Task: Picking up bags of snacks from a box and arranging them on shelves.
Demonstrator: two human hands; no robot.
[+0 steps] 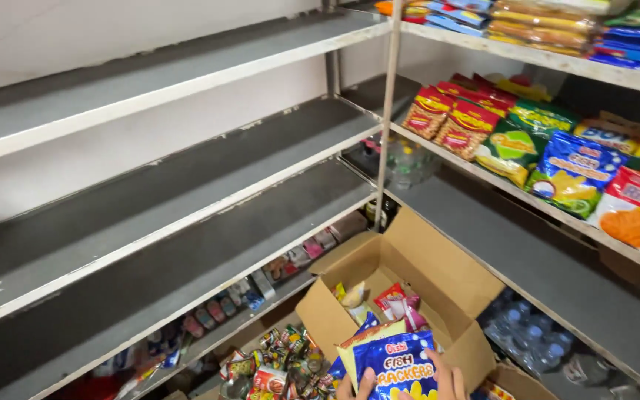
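While grey shelves (pixel 187 215) stand bare, both hands (pixel 401 385) grip a blue snack bag (pixel 398 363) above the cardboard box (pixel 438 281).

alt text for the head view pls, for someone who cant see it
At the bottom edge, two hands, left hand and right hand, hold a blue snack bag over an open cardboard box of snack packets. Grey metal shelves stand bare on the left; the shelves on the right carry colourful snack bags.

Worn on the head, looked down and ahead into a shelf corner (pixel 387 111), near; open carton (pixel 409 281) at six o'clock.
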